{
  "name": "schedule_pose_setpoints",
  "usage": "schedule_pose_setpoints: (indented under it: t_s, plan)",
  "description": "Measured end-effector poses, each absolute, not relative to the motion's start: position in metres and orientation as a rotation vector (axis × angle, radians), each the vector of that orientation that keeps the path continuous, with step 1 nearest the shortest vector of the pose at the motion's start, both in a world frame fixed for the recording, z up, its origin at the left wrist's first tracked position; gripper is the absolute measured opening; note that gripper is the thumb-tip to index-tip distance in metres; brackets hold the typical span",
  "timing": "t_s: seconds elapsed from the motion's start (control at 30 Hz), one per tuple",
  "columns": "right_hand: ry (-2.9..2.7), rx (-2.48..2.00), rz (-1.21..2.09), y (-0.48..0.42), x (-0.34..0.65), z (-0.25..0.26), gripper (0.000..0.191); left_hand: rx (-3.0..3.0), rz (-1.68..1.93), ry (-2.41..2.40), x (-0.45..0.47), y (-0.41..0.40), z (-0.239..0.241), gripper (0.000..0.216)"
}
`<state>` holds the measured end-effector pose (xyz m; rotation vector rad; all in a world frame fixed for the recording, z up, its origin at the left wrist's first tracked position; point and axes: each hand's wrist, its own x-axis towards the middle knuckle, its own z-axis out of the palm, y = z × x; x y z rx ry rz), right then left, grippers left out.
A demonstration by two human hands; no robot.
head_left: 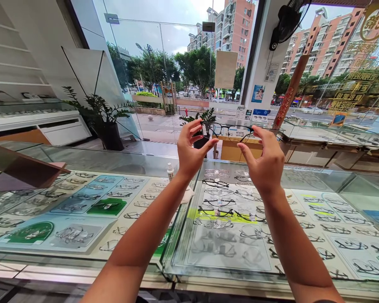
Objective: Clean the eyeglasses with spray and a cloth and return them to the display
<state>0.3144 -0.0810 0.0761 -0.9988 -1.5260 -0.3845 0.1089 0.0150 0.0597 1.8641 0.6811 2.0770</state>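
Observation:
A pair of eyeglasses [225, 126] with a thin dark frame and clear lenses is held up above the glass counter, the street showing through it. My left hand [192, 149] grips its left end between thumb and fingers. At the right end, my right hand [265, 158] pinches the frame the same way. Both arms stretch forward over the display case [205, 261], where rows of eyeglasses [215, 211] lie under the glass. A small white bottle [170, 171] stands on the counter, left of my left wrist, with a white cloth-like thing [187, 195] close by.
A brown panel [28, 164] juts over the left case. Potted plants [110, 122] stand by the shop window, and a black wall fan [289, 23] hangs at upper right. More glass cases [331, 139] line the right side. A red-decorated post [291, 92] leans near the window.

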Motion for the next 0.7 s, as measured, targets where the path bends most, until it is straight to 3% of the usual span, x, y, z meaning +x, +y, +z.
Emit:
schedule_pose_setpoints:
  t_s: [0.47,0.7]
  plan:
    - [-1.591,-0.892,-0.578,-0.060,0.323,0.068,0.049,2.069,2.490,0.668,0.107,0.019,0.051,0.072]
    - [-1.609,-0.876,-0.513,-0.060,0.322,0.068,0.052,2.114,2.547,0.704,0.105,0.018,0.052,0.070]
